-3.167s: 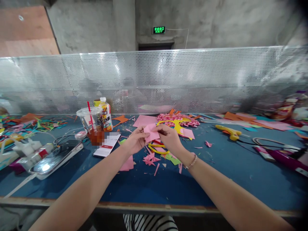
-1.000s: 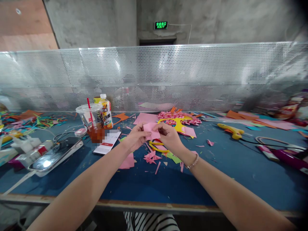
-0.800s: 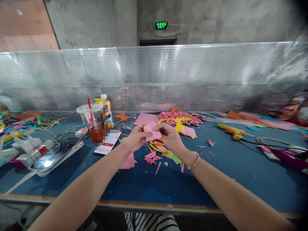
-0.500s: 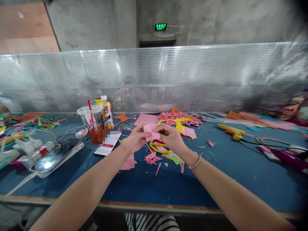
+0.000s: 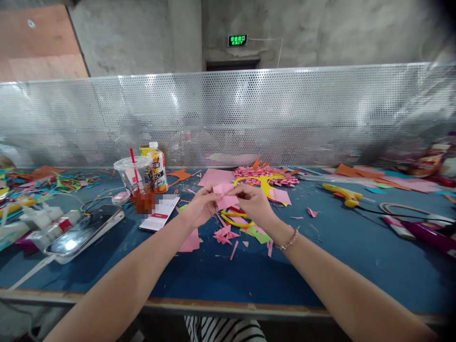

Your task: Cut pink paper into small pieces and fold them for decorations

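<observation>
The small, creased pink paper square (image 5: 227, 203) is above the blue-topped desk (image 5: 228, 280), pinched by the fingers of my left hand (image 5: 201, 207) and right hand (image 5: 252, 202). I'd say a fold is in hand (fiddly stuff); pressing it next calls for aligned edges.

A blue tabletop (image 5: 228, 285) carries pink paper scraps (image 5: 225, 234); a lidded cup (image 5: 141, 201), left; a yellow glue gun (image 5: 344, 194), right.
</observation>
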The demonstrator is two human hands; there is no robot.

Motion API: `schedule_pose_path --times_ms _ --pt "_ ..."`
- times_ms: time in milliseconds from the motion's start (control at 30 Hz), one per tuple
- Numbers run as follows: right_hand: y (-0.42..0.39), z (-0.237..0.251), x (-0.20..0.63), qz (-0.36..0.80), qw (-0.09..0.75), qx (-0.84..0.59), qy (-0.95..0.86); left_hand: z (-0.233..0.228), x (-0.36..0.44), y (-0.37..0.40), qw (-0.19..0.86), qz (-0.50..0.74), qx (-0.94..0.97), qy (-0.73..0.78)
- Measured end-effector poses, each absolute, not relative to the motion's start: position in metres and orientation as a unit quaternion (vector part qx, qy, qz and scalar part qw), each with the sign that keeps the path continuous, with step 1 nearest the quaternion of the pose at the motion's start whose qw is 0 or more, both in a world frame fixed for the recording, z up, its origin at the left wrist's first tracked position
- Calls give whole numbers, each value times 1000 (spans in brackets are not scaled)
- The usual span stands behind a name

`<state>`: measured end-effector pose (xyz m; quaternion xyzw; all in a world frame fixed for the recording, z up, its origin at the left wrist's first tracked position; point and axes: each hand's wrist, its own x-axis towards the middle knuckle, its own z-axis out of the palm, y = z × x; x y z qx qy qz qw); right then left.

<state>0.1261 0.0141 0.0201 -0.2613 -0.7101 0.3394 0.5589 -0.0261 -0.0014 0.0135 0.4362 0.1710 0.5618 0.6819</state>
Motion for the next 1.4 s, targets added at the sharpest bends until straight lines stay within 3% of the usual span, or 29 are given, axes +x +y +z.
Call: schedule_pose_path --times_ms 333,533,1400 --pt "13 19 127 443 520 -218 -697 13 -30 1 700 538 432 183" --pt "17 14 126 489 547 -187 -653 13 -29 1 701 529 449 164" --pt "15 18 125 351 567 -264 -697 13 -22 -3 680 553 436 203"
